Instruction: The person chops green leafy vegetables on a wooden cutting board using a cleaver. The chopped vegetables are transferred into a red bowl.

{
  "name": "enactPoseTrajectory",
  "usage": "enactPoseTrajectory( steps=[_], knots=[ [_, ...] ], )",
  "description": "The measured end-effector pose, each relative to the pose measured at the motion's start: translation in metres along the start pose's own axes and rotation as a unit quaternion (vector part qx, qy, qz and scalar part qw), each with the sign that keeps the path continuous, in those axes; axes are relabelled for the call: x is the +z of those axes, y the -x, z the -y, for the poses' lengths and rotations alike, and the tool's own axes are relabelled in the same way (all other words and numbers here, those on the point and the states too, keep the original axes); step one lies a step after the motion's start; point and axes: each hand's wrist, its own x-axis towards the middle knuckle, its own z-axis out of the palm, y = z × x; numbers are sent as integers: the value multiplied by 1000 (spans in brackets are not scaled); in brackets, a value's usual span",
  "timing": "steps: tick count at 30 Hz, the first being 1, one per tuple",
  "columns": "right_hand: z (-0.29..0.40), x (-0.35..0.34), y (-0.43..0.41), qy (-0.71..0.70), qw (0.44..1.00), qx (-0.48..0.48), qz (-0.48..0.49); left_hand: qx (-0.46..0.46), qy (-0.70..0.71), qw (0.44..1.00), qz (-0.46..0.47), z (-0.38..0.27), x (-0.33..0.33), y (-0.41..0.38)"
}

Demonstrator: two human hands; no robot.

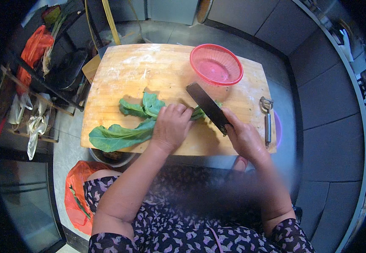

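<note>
Leafy green vegetables (122, 134) lie across a wooden board (132, 69), their broad leaves spread to the left. My left hand (172, 125) grips the bunch near its stems, palm down. In my right hand (244, 136) is a cleaver (208, 106), its dark blade slanting up and left over the stem end. The blade partly hides the stems, so I cannot tell whether its edge touches them.
A red plastic basket (216, 64) stands at the board's back right. On the right edge lies a vegetable peeler (267, 120). Below the front left is a metal bowl (113, 159), beside a red plastic bag (75, 186). A rack with bags (31, 60) stands left.
</note>
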Motion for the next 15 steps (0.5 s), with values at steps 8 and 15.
enactPoseTrajectory(
  steps=[8,15],
  knots=[
    [12,12,-16,35,999,7,11,5,-4,1000,-2,2,2,2],
    [-5,37,-29,-50,996,-1,-69,4,2,1000,-12,1,4,2]
  ],
)
